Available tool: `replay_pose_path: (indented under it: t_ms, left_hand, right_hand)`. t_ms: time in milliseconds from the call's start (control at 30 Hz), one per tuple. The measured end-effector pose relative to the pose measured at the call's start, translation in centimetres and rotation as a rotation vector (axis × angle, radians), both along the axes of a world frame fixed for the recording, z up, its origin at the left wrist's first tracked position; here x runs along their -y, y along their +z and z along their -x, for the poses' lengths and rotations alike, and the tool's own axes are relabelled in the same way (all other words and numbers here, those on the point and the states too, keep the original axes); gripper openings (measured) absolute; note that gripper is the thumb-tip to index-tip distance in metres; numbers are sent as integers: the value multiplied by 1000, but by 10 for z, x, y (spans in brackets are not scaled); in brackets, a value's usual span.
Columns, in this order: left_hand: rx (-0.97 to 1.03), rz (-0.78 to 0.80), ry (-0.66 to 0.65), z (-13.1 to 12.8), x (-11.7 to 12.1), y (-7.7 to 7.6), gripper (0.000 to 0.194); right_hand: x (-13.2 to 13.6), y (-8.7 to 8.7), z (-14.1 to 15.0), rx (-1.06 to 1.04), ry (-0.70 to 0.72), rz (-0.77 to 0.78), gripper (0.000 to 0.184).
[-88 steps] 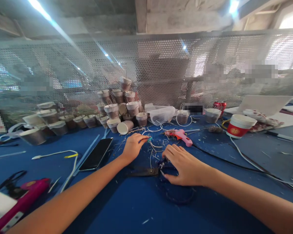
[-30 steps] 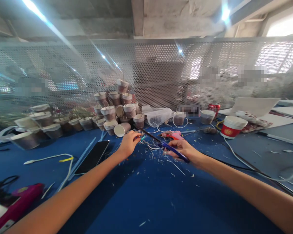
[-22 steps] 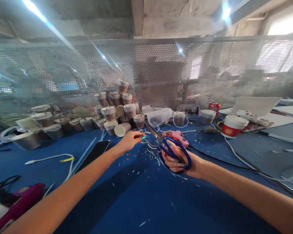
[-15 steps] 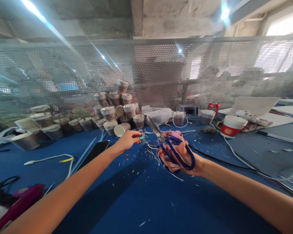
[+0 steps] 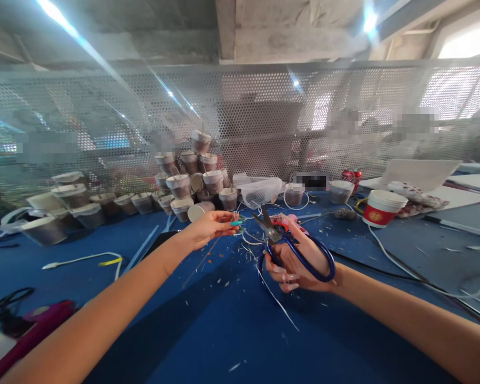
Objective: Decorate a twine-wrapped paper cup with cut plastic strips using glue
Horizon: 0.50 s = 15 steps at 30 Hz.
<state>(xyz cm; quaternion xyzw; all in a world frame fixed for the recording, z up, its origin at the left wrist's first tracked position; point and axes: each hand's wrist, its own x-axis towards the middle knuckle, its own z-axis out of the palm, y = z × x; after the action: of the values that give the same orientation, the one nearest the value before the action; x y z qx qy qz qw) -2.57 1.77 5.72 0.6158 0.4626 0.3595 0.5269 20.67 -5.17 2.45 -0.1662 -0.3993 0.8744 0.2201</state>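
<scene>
My left hand (image 5: 213, 228) is closed in a pinch over the middle of the table. A thin brownish strand (image 5: 205, 260), blurred, trails down and left from its fingertips. A teal bit shows at the fingertips; whether it is a nail or a small piece, I cannot tell. My right hand (image 5: 304, 261) grips scissors (image 5: 270, 229) by their blue loops, the blades spread and pointing up and left, close to the left fingertips. A loose white strand (image 5: 282, 306) hangs or lies below the right hand. Behind that hand is something pink and red (image 5: 284, 221), partly hidden.
Paper cups (image 5: 180, 186) are stacked at the back, with more cups (image 5: 46, 229) at left. A clear plastic bundle (image 5: 258, 189), a red-and-white cup (image 5: 382, 208) and a drink can (image 5: 351, 177) stand behind. White cable (image 5: 388, 256) runs at right; a purple tool (image 5: 36, 333) lies at left.
The scissor blades have spread wider, and the right hand has moved slightly right. My left hand has shifted a little to the right; the strand below it now shows.
</scene>
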Motion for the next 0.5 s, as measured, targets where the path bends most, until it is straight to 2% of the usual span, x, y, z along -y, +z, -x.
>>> replay_pose_path:
  t_ms: [133,333,500]
  left_hand:
    - [44,-17,-40,0,1,2,29]
    - [143,46,-2,-1,1,-1,33]
    - [65,-72,-4,2,-2,-1,38]
  right_hand:
    - [1,2,1,52,55,-32,80]
    - [4,2,4,115,112,-72,81]
    - [2,-1,3,134,97,-66,81]
